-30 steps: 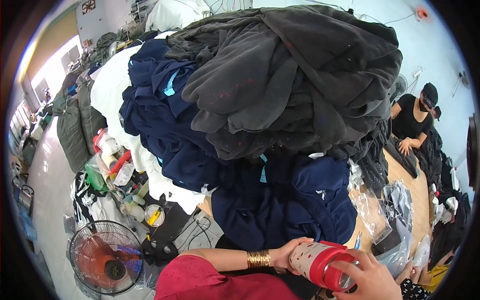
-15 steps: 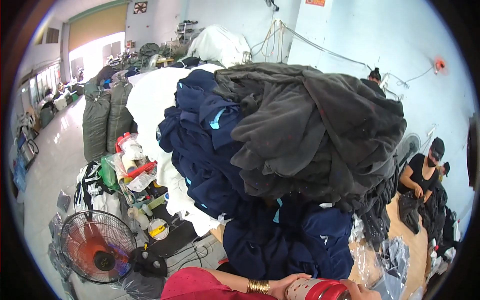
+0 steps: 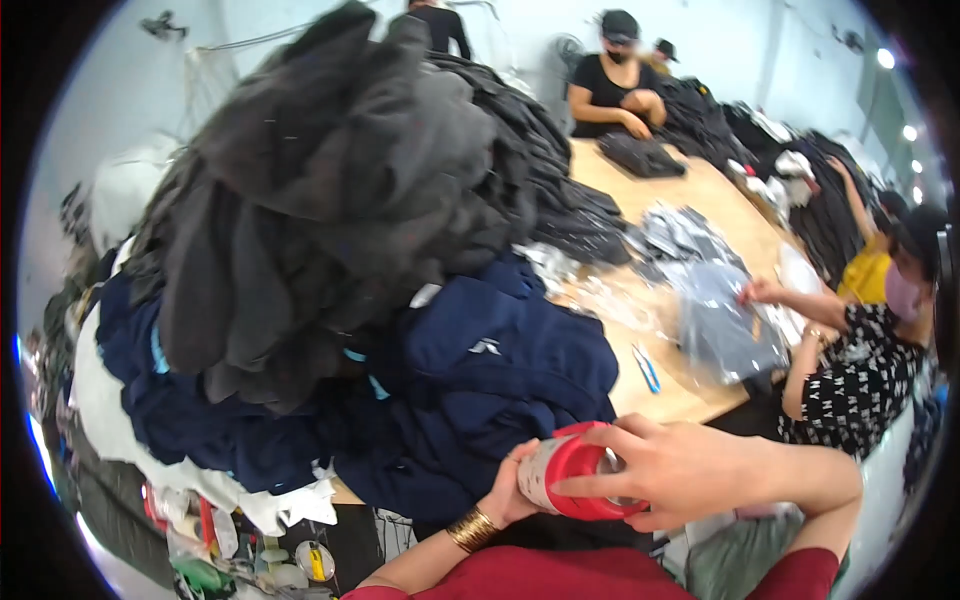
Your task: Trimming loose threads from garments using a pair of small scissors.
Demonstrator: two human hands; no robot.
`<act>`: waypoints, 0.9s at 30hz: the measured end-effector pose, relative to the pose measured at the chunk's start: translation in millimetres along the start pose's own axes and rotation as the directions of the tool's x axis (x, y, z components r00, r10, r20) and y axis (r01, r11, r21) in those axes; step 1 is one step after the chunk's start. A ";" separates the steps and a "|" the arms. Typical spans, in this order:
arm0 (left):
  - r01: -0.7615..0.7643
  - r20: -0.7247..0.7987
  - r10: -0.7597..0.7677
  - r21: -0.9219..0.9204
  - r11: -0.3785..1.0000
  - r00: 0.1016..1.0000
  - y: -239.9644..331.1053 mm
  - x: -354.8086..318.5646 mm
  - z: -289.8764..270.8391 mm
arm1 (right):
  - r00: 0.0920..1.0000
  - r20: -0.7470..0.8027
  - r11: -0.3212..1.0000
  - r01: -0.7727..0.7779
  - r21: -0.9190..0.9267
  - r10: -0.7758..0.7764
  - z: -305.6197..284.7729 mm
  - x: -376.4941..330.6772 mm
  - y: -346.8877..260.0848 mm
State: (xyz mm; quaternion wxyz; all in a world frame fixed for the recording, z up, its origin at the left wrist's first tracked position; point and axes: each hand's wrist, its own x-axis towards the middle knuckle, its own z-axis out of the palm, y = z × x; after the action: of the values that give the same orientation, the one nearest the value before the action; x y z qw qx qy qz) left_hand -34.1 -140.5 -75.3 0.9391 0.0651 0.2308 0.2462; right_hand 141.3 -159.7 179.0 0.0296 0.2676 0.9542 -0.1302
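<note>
And at five o'clock the red-and-pale container [image 3: 572, 461] is already up, left hand [image 3: 508, 497] clamped round its body, right hand [image 3: 672, 470] gripping its red end, fingers splayed, though whether that's open or capped, I can't tell.

A garment heap [image 3: 330, 200] covers the left side of the tabletop [image 3: 660, 197]; right of it lie thread snips [image 3: 646, 368] near the front edge and a bagged garment [image 3: 725, 325] by the right edge. Before the heap, a jar [image 3: 570, 470] is between the left hand [image 3: 508, 494] and right hand [image 3: 668, 468].
</note>
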 end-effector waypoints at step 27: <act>0.050 0.102 -0.033 -0.169 0.984 0.994 0.7 33.8 24.2 | 0.772 -0.127 0.743 -0.634 -0.213 0.622 21.7 -42.4 29.4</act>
State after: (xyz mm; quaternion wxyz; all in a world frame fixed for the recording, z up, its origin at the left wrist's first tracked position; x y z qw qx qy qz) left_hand 2.9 -123.5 -67.3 0.9564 -0.0086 0.1636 0.2418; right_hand 192.5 -162.6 156.6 0.0816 0.5703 0.8173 0.0118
